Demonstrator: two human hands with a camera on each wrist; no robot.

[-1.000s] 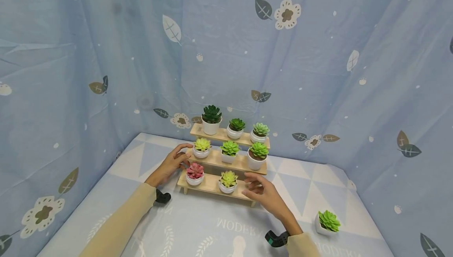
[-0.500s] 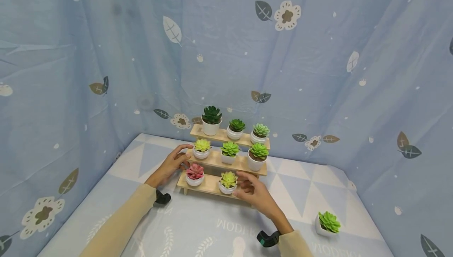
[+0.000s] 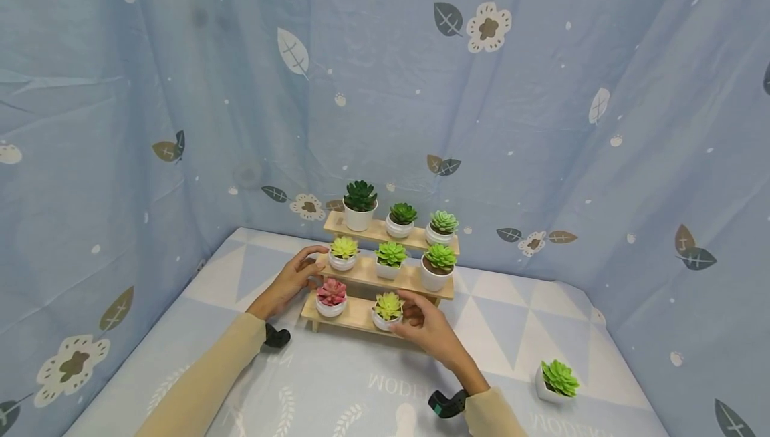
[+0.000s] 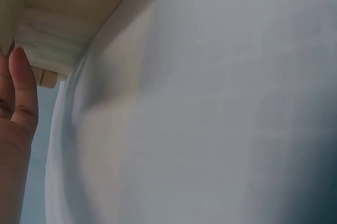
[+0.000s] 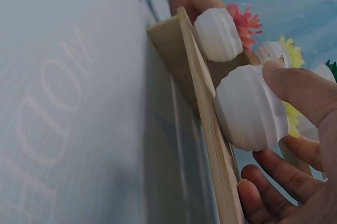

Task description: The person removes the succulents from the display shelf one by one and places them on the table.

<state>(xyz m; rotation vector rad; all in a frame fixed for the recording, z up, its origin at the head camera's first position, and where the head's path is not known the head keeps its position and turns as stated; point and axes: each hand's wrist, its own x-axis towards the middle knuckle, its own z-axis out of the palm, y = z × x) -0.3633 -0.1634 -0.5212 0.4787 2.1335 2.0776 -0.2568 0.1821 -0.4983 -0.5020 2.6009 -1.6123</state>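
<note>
A three-tier wooden plant stand [image 3: 357, 264] bears small potted succulents on every tier. My left hand [image 3: 293, 279] grips the left end of its middle tier, next to a yellow-green succulent [image 3: 343, 250]. In the left wrist view the fingertips [image 4: 21, 63] lie against the wood. My right hand [image 3: 428, 327] holds a yellow succulent in a white pot [image 3: 388, 310] on the lowest tier. The right wrist view shows the thumb on the pot [image 5: 247, 108] near its rim and fingers curled around its other side. A pink succulent [image 3: 331, 297] stands left of it.
Another green succulent in a white square pot [image 3: 556, 381] stands apart on the table at right. A patterned tablecloth [image 3: 337, 383] covers the table. Blue printed curtains [image 3: 385, 89] hang behind and on both sides, close behind the stand.
My right hand has moved left along the lowest tier, from its right end to the yellow succulent, and closed around the pot. My left hand has stayed at the stand.
</note>
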